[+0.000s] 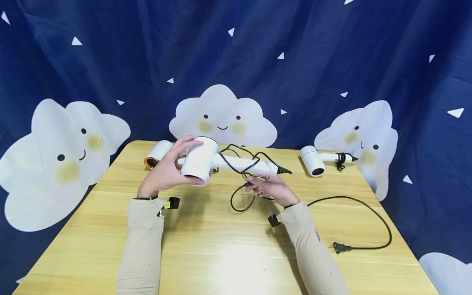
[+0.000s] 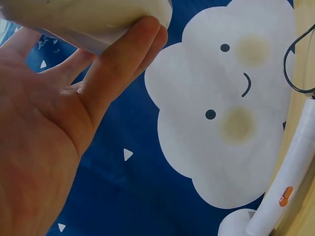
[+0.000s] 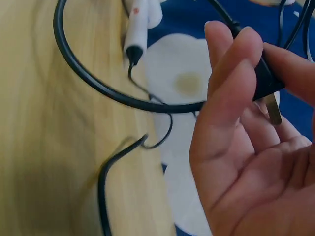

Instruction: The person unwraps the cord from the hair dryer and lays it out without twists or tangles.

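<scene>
A white hair dryer [image 1: 199, 159] is held over the table by my left hand [image 1: 166, 172], its fingers and thumb around the barrel and the handle pointing right. In the left wrist view the barrel [image 2: 83, 19] fills the top edge. A black cord [image 1: 239, 164] loops loosely over the handle. My right hand [image 1: 271, 188] pinches the cord's black plug [image 3: 268, 81] between thumb and fingers, below the handle's end. One metal prong shows in the right wrist view. Behind my left hand lies a second white dryer [image 1: 164, 146] with a copper-coloured rim, partly hidden.
At the back right of the wooden table [image 1: 228, 237] lies a third white hair dryer [image 1: 313, 161], its cord wound around the handle. Another black plug [image 1: 342, 247] lies on the right, its cord [image 1: 387, 227] curving back toward my right wrist. A blue curtain [image 1: 206, 49] hangs behind.
</scene>
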`<state>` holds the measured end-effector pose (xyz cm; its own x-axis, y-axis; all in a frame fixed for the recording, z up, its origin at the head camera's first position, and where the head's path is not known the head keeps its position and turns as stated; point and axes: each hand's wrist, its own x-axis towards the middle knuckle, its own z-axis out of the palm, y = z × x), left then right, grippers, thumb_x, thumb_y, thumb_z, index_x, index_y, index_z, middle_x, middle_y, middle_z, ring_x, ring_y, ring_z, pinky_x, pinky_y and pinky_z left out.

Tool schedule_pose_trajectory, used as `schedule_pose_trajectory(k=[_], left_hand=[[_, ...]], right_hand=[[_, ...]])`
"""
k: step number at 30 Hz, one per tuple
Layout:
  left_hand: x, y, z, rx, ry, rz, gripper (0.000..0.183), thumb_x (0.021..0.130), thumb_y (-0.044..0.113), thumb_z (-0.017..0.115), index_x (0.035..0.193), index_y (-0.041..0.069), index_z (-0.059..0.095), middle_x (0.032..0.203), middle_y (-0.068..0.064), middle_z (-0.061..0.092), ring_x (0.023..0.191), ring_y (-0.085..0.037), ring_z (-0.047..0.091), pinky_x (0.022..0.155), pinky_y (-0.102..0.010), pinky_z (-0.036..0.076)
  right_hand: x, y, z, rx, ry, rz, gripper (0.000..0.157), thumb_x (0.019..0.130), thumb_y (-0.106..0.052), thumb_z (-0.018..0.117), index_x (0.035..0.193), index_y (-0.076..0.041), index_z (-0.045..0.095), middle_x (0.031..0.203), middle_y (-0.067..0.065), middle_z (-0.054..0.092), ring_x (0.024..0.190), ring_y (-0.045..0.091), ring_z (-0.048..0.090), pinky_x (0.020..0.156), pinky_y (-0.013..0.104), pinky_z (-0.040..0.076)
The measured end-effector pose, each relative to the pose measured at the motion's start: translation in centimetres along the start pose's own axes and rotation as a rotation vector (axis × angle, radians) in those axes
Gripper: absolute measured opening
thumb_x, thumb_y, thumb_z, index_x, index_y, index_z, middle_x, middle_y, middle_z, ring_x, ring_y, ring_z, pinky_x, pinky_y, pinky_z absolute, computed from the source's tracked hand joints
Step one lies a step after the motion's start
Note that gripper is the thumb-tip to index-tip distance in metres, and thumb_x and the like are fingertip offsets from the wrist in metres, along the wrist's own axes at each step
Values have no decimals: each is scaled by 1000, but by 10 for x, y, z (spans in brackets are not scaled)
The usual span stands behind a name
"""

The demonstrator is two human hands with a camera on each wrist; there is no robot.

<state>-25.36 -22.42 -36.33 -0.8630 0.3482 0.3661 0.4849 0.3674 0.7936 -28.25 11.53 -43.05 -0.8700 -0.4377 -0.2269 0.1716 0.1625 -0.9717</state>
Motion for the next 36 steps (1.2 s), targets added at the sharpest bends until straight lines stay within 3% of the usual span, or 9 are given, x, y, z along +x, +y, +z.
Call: schedule_pose_trajectory(k=[11,15,18,22,25,28,31,34,36], left_hand=[[-3,-2,1,-90,-19,15,100,55,11,97,140,29,49,158,3,26,128,-34,52,78,-27,57],[-4,0,1,-156,-48,45,102,55,4,96,143,22,47,159,2,24,125,-30,54,81,-26,57],[-6,2,0,-222,-66,87,105,55,-5,93,145,13,44,159,-3,24,122,-23,56,85,-24,56],[-9,3,-3,-249,-88,107,105,54,-8,92,145,10,43,159,-8,24,116,-18,60,86,-23,55],[-7,3,-2,-210,-104,69,103,55,-2,94,144,16,46,159,-3,25,113,-18,62,85,-24,56],[-4,3,-1,-176,-121,43,102,55,3,95,143,19,47,157,2,27,112,-21,62,85,-25,56],[-3,2,0,-147,-142,32,101,55,7,96,142,21,48,156,4,28,113,-26,60,85,-27,56],[-3,1,1,-106,-159,15,100,55,15,98,141,26,49,156,7,29,114,-28,57,84,-28,55],[-2,0,2,-80,-168,0,98,55,19,98,140,29,49,156,9,29,116,-27,54,85,-28,54]], right_hand=[[4,17,-20,21,173,115,43,95,-33,64,122,1,64,84,0,77,62,6,61,55,17,43],[-1,20,-34,27,149,45,26,98,-17,55,118,-2,65,84,-4,76,64,2,61,57,15,44],[-3,22,-48,90,217,-12,18,95,-5,53,100,-12,69,73,-4,73,58,1,61,52,14,45],[-3,17,-60,243,422,-43,18,93,-13,65,77,-18,72,58,-6,67,48,3,59,45,16,46],[-4,9,-66,332,495,-50,23,93,-21,68,71,-15,72,55,-8,65,46,3,57,46,15,45],[-9,1,-73,475,487,-43,24,95,-22,64,73,-14,69,54,-6,63,46,3,55,45,15,42],[-18,-6,-82,706,462,-56,26,98,-23,60,76,-12,66,54,-4,62,44,5,53,43,15,38],[-26,-14,-88,916,434,-119,25,100,-24,57,79,-11,64,55,-2,63,45,6,55,46,16,40],[-30,-20,-87,989,412,-185,24,101,-23,54,82,-10,62,56,-1,63,46,7,56,47,16,41]])
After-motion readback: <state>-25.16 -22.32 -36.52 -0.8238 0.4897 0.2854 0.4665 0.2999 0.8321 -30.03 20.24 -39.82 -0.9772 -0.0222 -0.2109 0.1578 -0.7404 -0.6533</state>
